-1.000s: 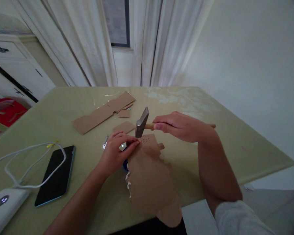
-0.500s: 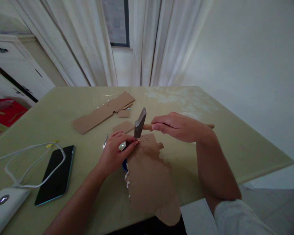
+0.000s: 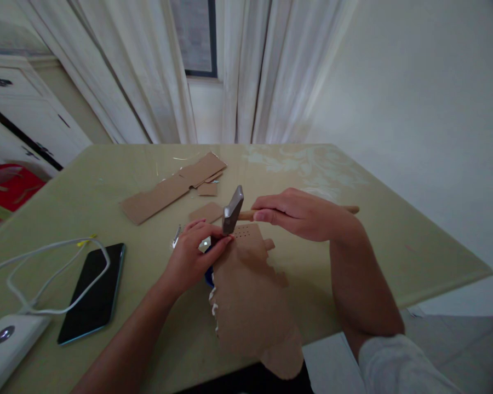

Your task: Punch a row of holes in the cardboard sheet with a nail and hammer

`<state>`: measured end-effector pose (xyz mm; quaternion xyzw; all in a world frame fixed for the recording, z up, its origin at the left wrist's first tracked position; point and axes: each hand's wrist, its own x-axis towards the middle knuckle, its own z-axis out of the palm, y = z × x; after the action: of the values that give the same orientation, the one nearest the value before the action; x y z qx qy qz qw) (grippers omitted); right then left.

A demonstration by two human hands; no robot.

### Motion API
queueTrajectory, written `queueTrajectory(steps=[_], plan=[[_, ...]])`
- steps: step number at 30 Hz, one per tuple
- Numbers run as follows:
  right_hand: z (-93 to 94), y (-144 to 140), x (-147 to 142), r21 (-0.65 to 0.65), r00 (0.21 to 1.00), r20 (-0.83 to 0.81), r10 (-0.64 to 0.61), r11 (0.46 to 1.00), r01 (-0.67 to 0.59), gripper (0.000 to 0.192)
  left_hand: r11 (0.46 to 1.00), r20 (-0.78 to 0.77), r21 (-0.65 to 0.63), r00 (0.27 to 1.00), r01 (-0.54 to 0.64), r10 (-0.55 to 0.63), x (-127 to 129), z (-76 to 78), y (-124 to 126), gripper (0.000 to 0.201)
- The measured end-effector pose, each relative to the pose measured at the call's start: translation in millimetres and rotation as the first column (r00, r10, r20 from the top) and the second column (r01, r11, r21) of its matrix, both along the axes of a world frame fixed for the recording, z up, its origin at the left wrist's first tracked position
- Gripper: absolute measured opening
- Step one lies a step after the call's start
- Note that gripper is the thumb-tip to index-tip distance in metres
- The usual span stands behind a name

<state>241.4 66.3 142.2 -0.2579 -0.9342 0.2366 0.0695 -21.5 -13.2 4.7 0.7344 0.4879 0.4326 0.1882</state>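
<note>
My right hand (image 3: pixel 293 214) is wrapped round the wooden handle of a hammer (image 3: pixel 233 210). Its metal head hangs just over the fingertips of my left hand (image 3: pixel 197 249). Those fingers are pinched together at the far left corner of a piece of cardboard (image 3: pixel 250 301); what they pinch is too small and too covered to make out. Rows of small holes run across the far end of the cardboard, and its left edge is ragged and white. A blue round object (image 3: pixel 209 268) shows partly beneath that edge, mostly hidden by my left hand.
Cardboard strips (image 3: pixel 168 191) and a smaller cardboard piece (image 3: pixel 206 213) lie farther back on the table (image 3: pixel 414 257). To the left are a black phone (image 3: pixel 92 295), a looped white cable (image 3: pixel 45 241) and a white device (image 3: pixel 14 342). A curtained window is beyond.
The hammer head has tipped slightly and shifted a little to the left above my left fingertips. My left hand and the cardboard stay in place.
</note>
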Motion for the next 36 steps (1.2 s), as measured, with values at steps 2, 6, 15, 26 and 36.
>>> queueTrajectory(steps=[2, 6, 15, 26, 36], plan=[[0.9, -0.5, 0.3, 0.016, 0.999, -0.044, -0.010, 1.000, 0.010, 0.044, 1.000, -0.002, -0.001, 1.000, -0.003, 0.003, 0.0, 0.2, 0.0, 0.011], [1.6, -1.5, -2.2, -0.013, 1.000, -0.023, -0.006, 1.000, 0.006, 0.042, 1.000, -0.017, -0.012, 1.000, -0.005, 0.005, -0.2, -0.9, 0.7, 0.013], [0.6, -0.7, -0.7, -0.009, 0.999, -0.046, -0.005, 1.000, 0.005, 0.040, 1.000, -0.033, 0.015, 0.999, -0.017, 0.018, -0.3, -1.1, 0.4, 0.017], [1.5, 0.8, 1.4, -0.012, 0.999, -0.035, -0.029, 1.000, 0.028, 0.042, 0.999, -0.027, 0.028, 0.999, 0.028, -0.027, -1.9, 0.3, -0.9, 0.010], [0.1, 2.6, 1.9, -0.016, 1.000, 0.002, -0.016, 1.000, 0.016, 0.043, 0.985, -0.004, -0.156, 0.997, 0.073, -0.074, -10.7, -6.2, -2.5, 0.044]])
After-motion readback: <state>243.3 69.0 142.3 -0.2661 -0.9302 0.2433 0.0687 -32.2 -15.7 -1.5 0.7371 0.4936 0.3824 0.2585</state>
